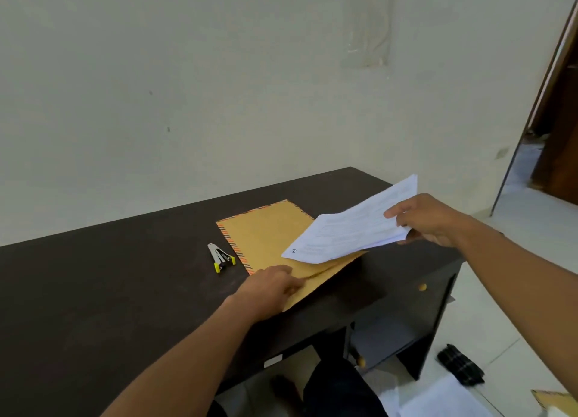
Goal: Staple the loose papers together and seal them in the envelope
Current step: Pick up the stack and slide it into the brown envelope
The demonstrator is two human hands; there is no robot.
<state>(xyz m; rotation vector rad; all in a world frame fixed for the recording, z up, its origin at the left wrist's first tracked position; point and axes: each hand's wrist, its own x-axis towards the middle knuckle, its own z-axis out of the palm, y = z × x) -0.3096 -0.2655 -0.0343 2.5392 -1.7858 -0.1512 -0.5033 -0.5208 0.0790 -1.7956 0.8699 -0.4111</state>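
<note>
- Desk (109,285): dark brown top, its long back edge along a pale wall (187,88); the right end stood near a doorway.
- Envelope (266,238): brown, with a striped orange-and-black border, lay flat toward the right end of the desk. Its near corner overhung the front edge.
- Left hand (272,286): palm down on the near part of the envelope at the front edge, fingers spread flat and pressing it to the desk. It was not closed around anything.
- Right hand (428,219): pinched the stack of papers (353,228) at its right side, thumb on top, fingers underneath.
- Papers: white printed sheets, held raised and tilted, the far-right end high above the right end of the desk, the low left corner over the envelope near its front-right side. Could not tell whether that corner touched the envelope or entered its opening.
- Could not tell whether the sheets were stapled.
- Stapler (220,258): small, grey with yellow-green ends, lay on the desk just left of the envelope, apart from both hands.
- Under the right end of the desk: drawer fronts with round wooden knobs (422,287).
- On the tiled floor (531,228) to the right: a dark checked cloth (459,365) and more white sheets (438,401).
</note>
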